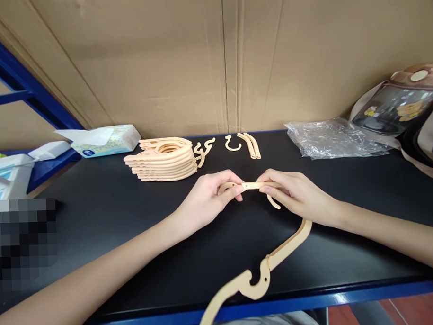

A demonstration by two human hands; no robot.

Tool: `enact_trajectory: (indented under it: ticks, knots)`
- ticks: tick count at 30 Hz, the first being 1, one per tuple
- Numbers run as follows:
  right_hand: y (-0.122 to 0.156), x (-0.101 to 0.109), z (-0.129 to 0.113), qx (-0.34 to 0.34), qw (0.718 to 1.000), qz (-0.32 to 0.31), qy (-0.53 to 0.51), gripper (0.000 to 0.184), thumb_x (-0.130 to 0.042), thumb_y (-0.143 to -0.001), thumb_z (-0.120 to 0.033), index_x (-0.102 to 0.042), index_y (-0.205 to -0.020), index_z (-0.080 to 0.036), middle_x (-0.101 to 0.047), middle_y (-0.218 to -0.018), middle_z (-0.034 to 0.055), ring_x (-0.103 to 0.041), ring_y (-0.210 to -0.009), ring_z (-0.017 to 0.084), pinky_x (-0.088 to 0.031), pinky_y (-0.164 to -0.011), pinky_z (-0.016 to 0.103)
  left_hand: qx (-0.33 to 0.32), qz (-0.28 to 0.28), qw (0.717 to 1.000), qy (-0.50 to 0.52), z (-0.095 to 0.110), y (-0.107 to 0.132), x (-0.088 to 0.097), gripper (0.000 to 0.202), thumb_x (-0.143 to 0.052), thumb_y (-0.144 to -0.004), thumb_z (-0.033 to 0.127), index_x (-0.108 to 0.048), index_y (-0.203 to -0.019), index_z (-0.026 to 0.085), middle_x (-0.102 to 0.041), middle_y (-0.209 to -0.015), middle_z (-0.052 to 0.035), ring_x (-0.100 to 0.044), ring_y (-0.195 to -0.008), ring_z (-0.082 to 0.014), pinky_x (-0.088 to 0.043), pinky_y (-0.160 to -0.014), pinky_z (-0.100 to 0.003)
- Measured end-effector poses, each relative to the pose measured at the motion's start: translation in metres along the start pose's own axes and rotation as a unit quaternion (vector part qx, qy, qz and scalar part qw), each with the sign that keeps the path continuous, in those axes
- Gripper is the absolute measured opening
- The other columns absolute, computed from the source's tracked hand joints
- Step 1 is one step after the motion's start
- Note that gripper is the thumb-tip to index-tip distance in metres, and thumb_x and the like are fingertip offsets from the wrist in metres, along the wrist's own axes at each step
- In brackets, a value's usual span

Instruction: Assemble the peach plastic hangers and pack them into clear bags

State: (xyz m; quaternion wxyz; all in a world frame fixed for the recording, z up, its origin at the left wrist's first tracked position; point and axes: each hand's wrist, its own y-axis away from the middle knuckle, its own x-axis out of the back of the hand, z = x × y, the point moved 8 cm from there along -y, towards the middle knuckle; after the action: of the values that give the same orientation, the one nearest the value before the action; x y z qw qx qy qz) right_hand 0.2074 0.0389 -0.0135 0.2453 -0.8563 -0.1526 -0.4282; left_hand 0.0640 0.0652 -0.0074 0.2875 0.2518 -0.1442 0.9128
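Notched hanger arm [256, 291] below right hand [292, 190]. Left hand [215, 193] pinches curved piece [227, 185], right pinches bar [253, 185]; step judged: joining ends. Next move likely calls for steady alignment.

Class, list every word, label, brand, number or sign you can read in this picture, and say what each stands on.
No text can be read for certain.
Tissue pack: a blue logo, too small to read.
Bottle: cartoon pictures, no legible lettering.
Hanger stack: no readable marking.
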Motion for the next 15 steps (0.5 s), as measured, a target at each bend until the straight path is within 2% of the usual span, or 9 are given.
enact_trajectory:
  ticks: [4, 7, 11, 15]
  knots:
    - [-0.0006, -0.0005, -0.0011, -0.003, 1.0, 0.004, -0.022, 0.019, -0.043, -0.1, -0.036, -0.056, -0.096, -0.022, -0.057, -0.068, -0.0044, -0.05, -0.055, 0.01, -0.035, -0.053, 0.022, 0.049, -0.028, 0.994, 0.097, -0.0067, -0.0009, -0.0074, 0.011, -0.058, -0.088, 0.025, -0.059, -0.089, 0.014, -0.066, -0.07, 0.0007, -0.044, -0.047, -0.0063, -0.035, -0.046, -0.019]
    - [-0.0024, -0.0009, -0.0013, -0.006, 0.999, 0.002, -0.033, 0.02, -0.044, -0.1, -0.036, -0.056, -0.094, -0.021, -0.059, -0.07, -0.0033, -0.051, -0.057, 0.01, -0.035, -0.053, 0.022, 0.055, -0.044, 0.988, 0.138, -0.0086, -0.0017, -0.0108, 0.011, -0.058, -0.088, 0.024, -0.056, -0.089, 0.014, -0.066, -0.071, -0.0003, -0.044, -0.046, -0.0054, -0.035, -0.046, -0.018]
    - [-0.0038, -0.0011, 0.0001, -0.017, 0.999, -0.009, -0.04, 0.023, -0.043, -0.1, -0.038, -0.056, -0.092, -0.021, -0.057, -0.068, -0.0033, -0.051, -0.056, 0.011, -0.036, -0.053, 0.023, 0.042, -0.043, 0.99, 0.124, -0.009, -0.0024, -0.0098, 0.013, -0.057, -0.089, 0.026, -0.058, -0.09, 0.013, -0.067, -0.073, -0.0013, -0.046, -0.047, -0.0053, -0.036, -0.047, -0.018]
    - [-0.0036, -0.0005, 0.0042, -0.04, 0.998, -0.014, -0.052, 0.026, -0.041, -0.1, -0.041, -0.058, -0.093, -0.021, -0.056, -0.068, -0.0035, -0.049, -0.057, 0.011, -0.036, -0.054, 0.023, 0.003, -0.04, 0.997, 0.06, -0.0066, -0.0022, -0.0048, 0.016, -0.057, -0.091, 0.029, -0.062, -0.097, 0.015, -0.068, -0.076, 0.0, -0.049, -0.05, -0.0062, -0.041, -0.051, -0.019]
